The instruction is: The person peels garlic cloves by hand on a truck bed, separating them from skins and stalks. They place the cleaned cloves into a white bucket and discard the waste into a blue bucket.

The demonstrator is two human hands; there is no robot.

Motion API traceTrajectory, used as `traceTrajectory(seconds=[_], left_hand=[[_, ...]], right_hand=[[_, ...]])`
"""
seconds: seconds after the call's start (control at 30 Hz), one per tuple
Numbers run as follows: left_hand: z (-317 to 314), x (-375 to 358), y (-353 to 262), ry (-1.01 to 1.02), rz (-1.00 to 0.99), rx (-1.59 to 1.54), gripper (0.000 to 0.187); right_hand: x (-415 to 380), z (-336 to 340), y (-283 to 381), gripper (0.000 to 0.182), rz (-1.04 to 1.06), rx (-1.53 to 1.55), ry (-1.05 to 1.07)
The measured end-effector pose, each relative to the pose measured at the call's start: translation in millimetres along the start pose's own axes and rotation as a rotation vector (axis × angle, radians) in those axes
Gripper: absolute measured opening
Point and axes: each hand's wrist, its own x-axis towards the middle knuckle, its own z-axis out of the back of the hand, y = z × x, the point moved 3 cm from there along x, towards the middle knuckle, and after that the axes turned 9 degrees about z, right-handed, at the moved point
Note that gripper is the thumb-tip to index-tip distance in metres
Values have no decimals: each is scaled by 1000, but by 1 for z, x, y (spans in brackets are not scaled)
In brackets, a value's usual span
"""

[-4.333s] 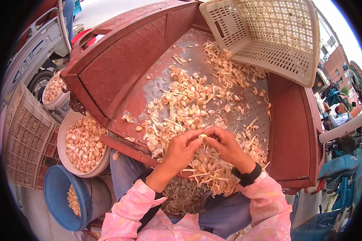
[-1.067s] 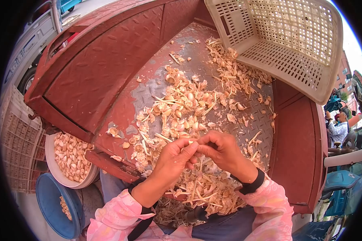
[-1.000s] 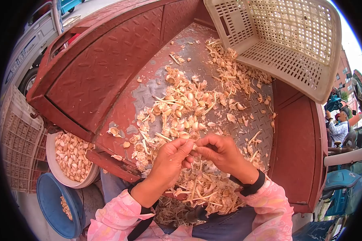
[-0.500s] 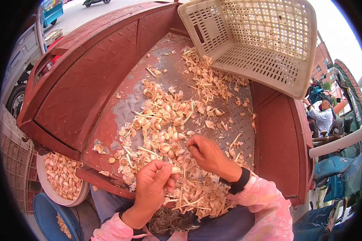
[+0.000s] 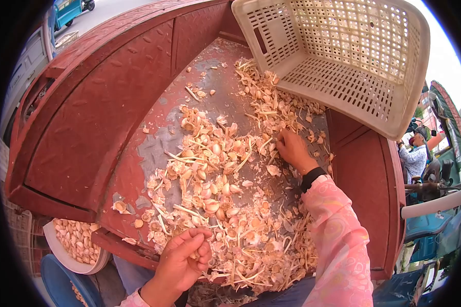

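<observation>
My left hand (image 5: pixel 183 261) is held low over the near edge of the truck bed, its fingers curled in. A pale garlic clove (image 5: pixel 194 255) partly shows inside those fingers. Farther out, my right hand (image 5: pixel 295 152) reaches down to the right-hand part of the garlic heap (image 5: pixel 271 105), fingers bent together; what the fingertips pinch is hidden. Between and beyond my hands lie loose cloves, dry skins and stalks (image 5: pixel 212 153), spread over the worn metal bed (image 5: pixel 159 138).
A cream plastic crate (image 5: pixel 343 77) lies tipped at the back right. Red side panels (image 5: pixel 97 102) enclose the bed. At lower left stand a white bucket of cloves (image 5: pixel 103 263) and a blue bucket (image 5: pixel 61 276). A person (image 5: pixel 416 158) sits among vehicles at right.
My right hand has moved away from me and to the right, to the farther garlic. My left hand has come down and left; the pale piece at its fingertips no longer shows there.
</observation>
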Motion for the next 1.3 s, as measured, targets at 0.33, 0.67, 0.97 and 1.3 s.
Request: traceTrajectory(seconds=[0.33,0.67,0.97,1.3], left_hand=[[-1,26,10,-356,11,44,37],[-12,-2,3,-341,-60,318,24],[-21,1,10,-329,-126,432,28],[-8,-13,18,-399,-136,419,27]], right_hand=[[-31,6,122,8,362,458,-44],[-61,3,107,12,316,57,435],[-105,22,137,14,335,231,150],[-134,9,166,18,103,987,330]])
